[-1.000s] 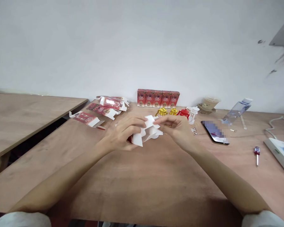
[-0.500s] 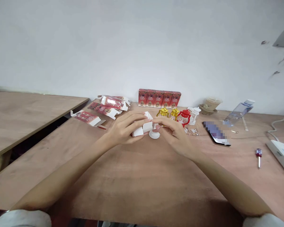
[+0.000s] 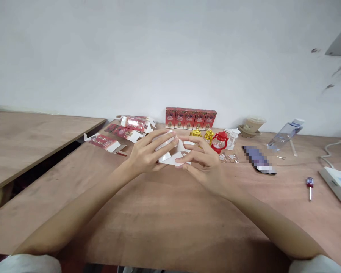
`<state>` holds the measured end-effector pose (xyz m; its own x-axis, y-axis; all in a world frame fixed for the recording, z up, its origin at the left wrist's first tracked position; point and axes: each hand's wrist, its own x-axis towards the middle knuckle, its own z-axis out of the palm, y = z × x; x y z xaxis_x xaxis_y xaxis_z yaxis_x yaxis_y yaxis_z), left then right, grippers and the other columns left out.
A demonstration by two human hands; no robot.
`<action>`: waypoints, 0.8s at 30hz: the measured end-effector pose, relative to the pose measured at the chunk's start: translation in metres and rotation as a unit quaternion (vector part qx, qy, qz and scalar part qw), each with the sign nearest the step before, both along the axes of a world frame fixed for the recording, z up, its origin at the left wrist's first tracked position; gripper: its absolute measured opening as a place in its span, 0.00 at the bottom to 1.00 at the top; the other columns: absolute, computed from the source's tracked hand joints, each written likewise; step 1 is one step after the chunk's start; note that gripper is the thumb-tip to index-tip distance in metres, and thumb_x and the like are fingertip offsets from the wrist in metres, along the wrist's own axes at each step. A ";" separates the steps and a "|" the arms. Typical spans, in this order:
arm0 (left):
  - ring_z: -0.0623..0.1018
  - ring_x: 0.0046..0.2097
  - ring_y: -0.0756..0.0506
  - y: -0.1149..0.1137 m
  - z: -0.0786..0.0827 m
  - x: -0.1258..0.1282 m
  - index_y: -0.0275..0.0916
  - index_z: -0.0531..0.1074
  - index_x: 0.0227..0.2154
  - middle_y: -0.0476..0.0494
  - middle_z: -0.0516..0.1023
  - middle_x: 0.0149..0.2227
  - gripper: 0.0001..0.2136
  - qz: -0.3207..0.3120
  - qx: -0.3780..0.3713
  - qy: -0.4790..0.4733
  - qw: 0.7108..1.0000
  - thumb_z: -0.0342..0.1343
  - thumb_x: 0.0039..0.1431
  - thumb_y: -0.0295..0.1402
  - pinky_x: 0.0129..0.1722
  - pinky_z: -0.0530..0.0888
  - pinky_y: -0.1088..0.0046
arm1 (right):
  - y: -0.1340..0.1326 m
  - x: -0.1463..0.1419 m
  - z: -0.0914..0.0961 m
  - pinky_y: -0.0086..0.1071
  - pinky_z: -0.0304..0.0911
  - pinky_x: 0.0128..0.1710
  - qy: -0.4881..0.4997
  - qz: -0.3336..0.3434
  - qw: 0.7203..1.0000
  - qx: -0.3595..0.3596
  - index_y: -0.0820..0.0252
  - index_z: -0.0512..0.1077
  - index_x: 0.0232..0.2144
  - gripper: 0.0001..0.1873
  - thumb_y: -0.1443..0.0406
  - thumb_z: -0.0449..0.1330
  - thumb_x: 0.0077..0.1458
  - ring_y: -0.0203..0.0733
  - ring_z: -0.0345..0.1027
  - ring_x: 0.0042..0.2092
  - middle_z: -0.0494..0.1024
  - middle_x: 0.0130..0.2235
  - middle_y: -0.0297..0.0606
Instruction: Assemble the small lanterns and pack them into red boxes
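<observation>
Above the middle of the table I hold a small paper carton (image 3: 167, 156), its white side and spread end flaps toward me. My left hand (image 3: 147, 151) is wrapped over the carton's left part, fingers on top and thumb beneath. At the carton's right end, my right hand (image 3: 203, 159) pinches a white flap between thumb and fingertips. Just behind the right fingers stand two gold lanterns (image 3: 208, 137), a red lantern (image 3: 220, 141) and a white lantern (image 3: 232, 138). Small clear packets (image 3: 232, 158) lie in front of them.
Several red printed boxes (image 3: 190, 119) stand in a row by the wall. Flat, unfolded red cartons (image 3: 122, 131) lie at left. To the right are a phone (image 3: 258, 160), a lidded cup (image 3: 253, 124), a water bottle (image 3: 287, 133), a screwdriver (image 3: 309, 187) and a white device (image 3: 337, 189).
The carton has turned so its open end and flaps face more to the right. My right fingers have shifted onto a lower flap. The white round base seen below it is now hidden.
</observation>
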<state>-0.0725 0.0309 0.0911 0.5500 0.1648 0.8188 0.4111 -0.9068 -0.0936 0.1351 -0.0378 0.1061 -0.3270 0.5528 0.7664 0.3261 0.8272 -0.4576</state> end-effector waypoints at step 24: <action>0.75 0.52 0.40 -0.006 -0.013 0.013 0.41 0.66 0.51 0.38 0.74 0.52 0.21 0.080 0.213 0.001 0.974 0.60 0.55 0.38 0.48 0.77 0.62 | 0.013 -0.015 -0.011 0.33 0.67 0.37 0.205 0.104 0.885 -0.406 0.59 0.66 0.20 0.20 0.52 0.68 0.42 0.34 0.65 0.33 0.69 0.28 0.31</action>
